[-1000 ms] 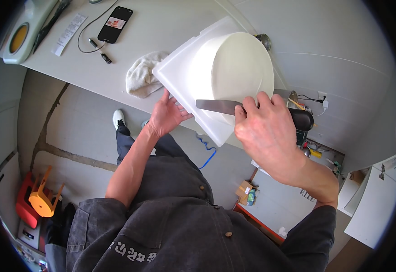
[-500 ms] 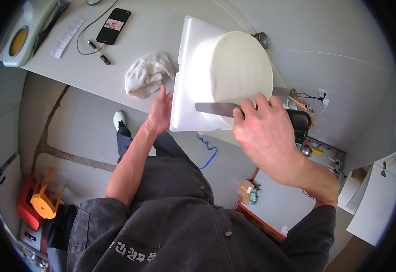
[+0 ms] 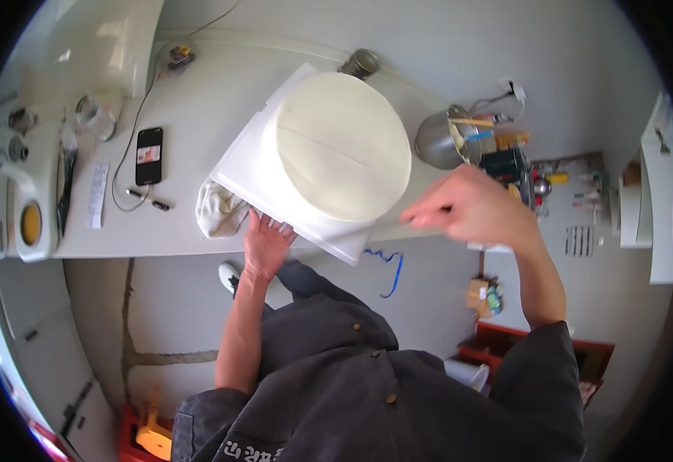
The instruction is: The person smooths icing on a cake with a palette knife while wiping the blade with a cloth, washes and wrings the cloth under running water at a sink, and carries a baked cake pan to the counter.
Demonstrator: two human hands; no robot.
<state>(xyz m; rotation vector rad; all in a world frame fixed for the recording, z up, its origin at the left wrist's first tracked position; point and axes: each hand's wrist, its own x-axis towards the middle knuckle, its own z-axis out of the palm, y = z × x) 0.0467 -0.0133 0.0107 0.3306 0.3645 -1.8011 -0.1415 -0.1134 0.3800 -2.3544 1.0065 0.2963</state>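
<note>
A round, cream-coated cake [image 3: 344, 146] stands on a white square board [image 3: 240, 158] at the counter's front edge. A faint line crosses its smooth top. My left hand [image 3: 268, 248] is at the board's near edge, palm up, with fingers apart and tips against or just under it. To the right of the cake my right hand [image 3: 479, 206] is raised, blurred, its fingers curled together and pointing left. Whatever it holds, if anything, is hidden; no spatula blade shows. A crumpled white cloth [image 3: 219, 212] lies beside the board's left corner.
A metal bowl [image 3: 438, 141] with tools in it stands right of the cake; a metal tin [image 3: 360, 63] is behind. Leftward lie a phone [image 3: 149, 154], a pen [image 3: 148, 199], a paper slip [image 3: 99, 194] and a white machine [image 3: 37, 219]. A blue ribbon [image 3: 396, 273] hangs near the counter edge.
The view has shifted, showing more counter. My right hand has come away from the cake to the right, and the spatula it held is no longer visible. My left hand remains by the board.
</note>
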